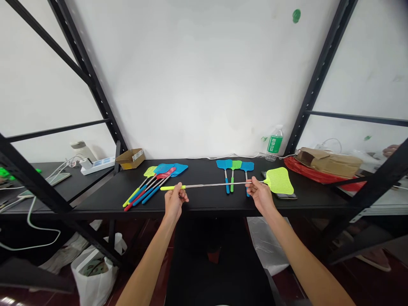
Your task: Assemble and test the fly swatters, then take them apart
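A yellow-green fly swatter (279, 180) with a long extended metal rod is held level above the black table. My left hand (174, 200) is closed on its yellow handle. My right hand (259, 194) pinches the rod close to the perforated head. To the left lies a fanned pile of fly swatters (149, 188) in blue, red and yellow-green. Beyond the rod, toward the wall, are two blue swatters (225, 165) (247, 166) with a green swatter (236, 165) between them; my right hand partly covers the right one's handle.
The black table (197, 199) runs along a white wall between black metal posts. A small cardboard box (130, 159) sits back left, a water bottle (274, 143) back right. A phone (286, 196) lies partly under the swatter head. At right, a brown package (328, 162) rests on red plastic.
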`<state>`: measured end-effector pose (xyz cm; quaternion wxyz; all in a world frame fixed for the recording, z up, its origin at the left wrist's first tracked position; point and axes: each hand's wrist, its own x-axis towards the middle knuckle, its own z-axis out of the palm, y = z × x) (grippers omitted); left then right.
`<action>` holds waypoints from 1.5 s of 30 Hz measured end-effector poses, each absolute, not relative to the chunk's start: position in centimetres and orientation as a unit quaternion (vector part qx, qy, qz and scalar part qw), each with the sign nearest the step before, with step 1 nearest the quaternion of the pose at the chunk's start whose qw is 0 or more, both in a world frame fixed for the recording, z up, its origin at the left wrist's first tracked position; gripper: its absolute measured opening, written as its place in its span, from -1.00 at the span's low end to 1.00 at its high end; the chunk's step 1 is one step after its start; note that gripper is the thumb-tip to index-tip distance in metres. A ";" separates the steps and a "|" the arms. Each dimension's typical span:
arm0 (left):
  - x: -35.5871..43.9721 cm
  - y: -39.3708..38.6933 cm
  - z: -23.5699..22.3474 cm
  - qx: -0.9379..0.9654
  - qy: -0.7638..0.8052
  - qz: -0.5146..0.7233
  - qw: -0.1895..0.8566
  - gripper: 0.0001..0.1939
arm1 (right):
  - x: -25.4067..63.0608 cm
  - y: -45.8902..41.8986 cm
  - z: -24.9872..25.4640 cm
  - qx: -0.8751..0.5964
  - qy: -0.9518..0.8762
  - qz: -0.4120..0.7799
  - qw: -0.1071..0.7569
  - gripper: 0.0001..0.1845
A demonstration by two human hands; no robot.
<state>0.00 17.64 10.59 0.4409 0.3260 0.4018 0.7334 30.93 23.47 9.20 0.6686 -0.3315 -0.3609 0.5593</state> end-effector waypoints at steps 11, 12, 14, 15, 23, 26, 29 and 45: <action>-0.1 17.6 10.7 0.333 0.392 0.722 0.464 -0.66 | 31.0 23.2 9.6 -0.312 -0.390 0.570 0.652 -0.59; -0.2 17.6 10.7 0.333 0.391 0.722 0.464 -0.67 | 31.0 23.2 9.6 -0.312 -0.389 0.571 0.653 -0.60; -0.2 17.7 10.6 0.332 0.390 0.724 0.462 -0.69 | 31.0 23.2 9.6 -0.310 -0.387 0.571 0.654 -0.60; -0.2 17.7 10.5 0.332 0.390 0.725 0.461 -0.71 | 31.0 23.2 9.6 -0.309 -0.385 0.571 0.656 -0.61; -0.3 17.6 10.5 0.345 0.382 0.717 0.470 -0.78 | 31.0 23.3 9.4 -0.302 -0.379 0.568 0.665 -0.64; -0.3 17.6 10.6 0.345 0.385 0.714 0.472 -0.78 | 31.1 23.3 9.4 -0.304 -0.380 0.569 0.663 -0.66; -0.3 17.6 10.6 0.344 0.387 0.713 0.472 -0.76 | 31.0 23.2 9.5 -0.305 -0.377 0.569 0.664 -0.66; -0.5 17.4 10.7 0.354 0.367 0.709 0.487 -0.87 | 31.2 23.5 9.2 -0.303 -0.374 0.575 0.662 -0.69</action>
